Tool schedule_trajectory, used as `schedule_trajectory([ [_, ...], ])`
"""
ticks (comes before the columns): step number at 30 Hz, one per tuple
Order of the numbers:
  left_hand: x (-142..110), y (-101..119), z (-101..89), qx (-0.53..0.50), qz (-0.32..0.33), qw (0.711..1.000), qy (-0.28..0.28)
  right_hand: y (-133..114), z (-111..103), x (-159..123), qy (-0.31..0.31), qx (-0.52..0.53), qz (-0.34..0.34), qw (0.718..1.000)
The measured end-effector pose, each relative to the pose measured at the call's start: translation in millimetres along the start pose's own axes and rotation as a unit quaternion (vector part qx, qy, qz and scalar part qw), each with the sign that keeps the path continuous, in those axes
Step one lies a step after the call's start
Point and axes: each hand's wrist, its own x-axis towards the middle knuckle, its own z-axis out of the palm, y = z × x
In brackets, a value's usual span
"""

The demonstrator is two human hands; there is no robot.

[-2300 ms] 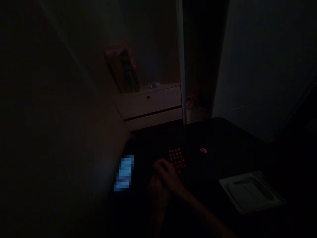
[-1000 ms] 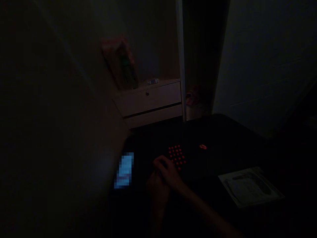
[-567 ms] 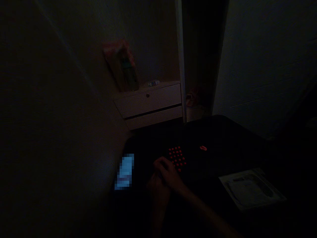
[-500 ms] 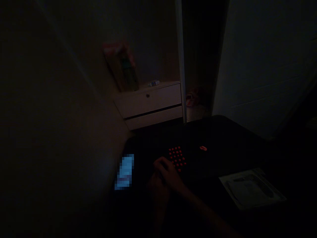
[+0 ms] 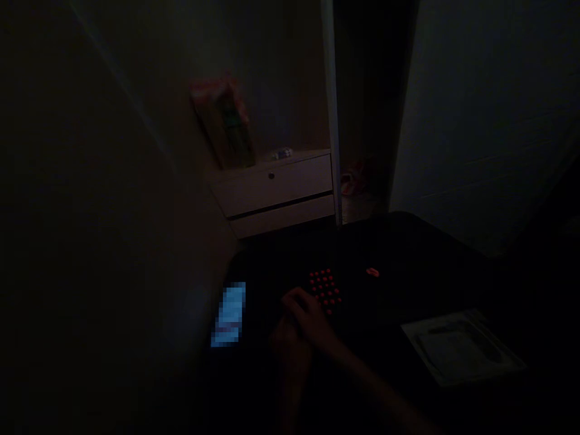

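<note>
The scene is very dark. My right hand rests over my left hand, both near the front of a black table. The fingers of both hands are curled in, and anything between them is lost in the dark. Just beyond my right hand lie small red dots in neat rows, partly covered by that hand. A small reddish-orange piece sits apart to their right; its kind cannot be made out.
A lit screen, blurred out, glows at the table's left. A flat, pale sheet or packet lies at right. Behind stand a drawer cabinet with a red-and-green package on top, a narrow post and a pale panel.
The whole view shifts slightly up and down with the head. My hands keep nearly the same pose, and the red dots and orange piece stay in place.
</note>
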Motion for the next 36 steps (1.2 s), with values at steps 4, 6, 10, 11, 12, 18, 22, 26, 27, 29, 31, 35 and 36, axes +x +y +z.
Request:
schedule_trajectory([
  [4,-0.4,-1.2,1.4,-0.008,-0.013,1.000,-0.008,-0.1,-0.2,-0.2,-0.002,-0.001,-0.003,1.000],
  [6,-0.5,-1.3,1.2,-0.013,-0.016,1.000,-0.016,0.0,-0.3,-0.2,-0.001,0.000,-0.003,1.000],
  [10,-0.6,-0.8,0.5,-0.014,-0.026,0.999,-0.031,0.0,-0.5,-0.3,-0.001,-0.006,-0.004,1.000],
  [11,-0.7,-0.9,0.7,-0.013,-0.027,0.999,-0.031,0.1,-0.6,-0.3,-0.001,-0.007,-0.003,1.000],
  [12,-0.8,-1.0,1.0,-0.014,-0.025,0.999,-0.030,0.2,-0.6,-0.3,-0.001,-0.007,-0.001,1.000],
  [18,-1.5,-2.1,1.6,-0.032,-0.017,0.999,-0.017,-2.7,0.2,-1.1,0.003,0.000,0.004,1.000],
  [22,-1.9,-1.7,0.8,-0.027,-0.011,0.999,-0.017,-7.3,0.6,-1.9,0.005,0.000,0.008,1.000],
  [26,-1.0,-1.0,0.6,-0.028,-0.010,0.999,-0.029,-5.8,-0.3,-0.8,0.003,-0.005,0.001,1.000],
  [27,-0.7,-0.7,0.5,-0.024,-0.023,0.999,-0.029,-4.6,-0.6,-0.5,0.004,-0.007,0.000,1.000],
  [29,0.0,0.1,-0.3,-0.027,-0.026,0.999,-0.034,-2.1,-1.3,0.0,0.004,-0.009,0.000,1.000],
  [31,0.3,1.3,-1.5,-0.027,-0.037,0.998,-0.042,-0.4,-1.8,0.1,0.001,-0.009,-0.003,1.000],
  [35,-0.1,3.2,-3.6,-0.026,-0.029,0.999,-0.034,1.4,-2.3,-0.3,-0.002,-0.003,-0.010,1.000],
  [36,-0.2,3.5,-3.8,-0.029,-0.024,0.999,-0.030,1.7,-2.4,-0.3,-0.001,-0.004,-0.012,1.000],
])
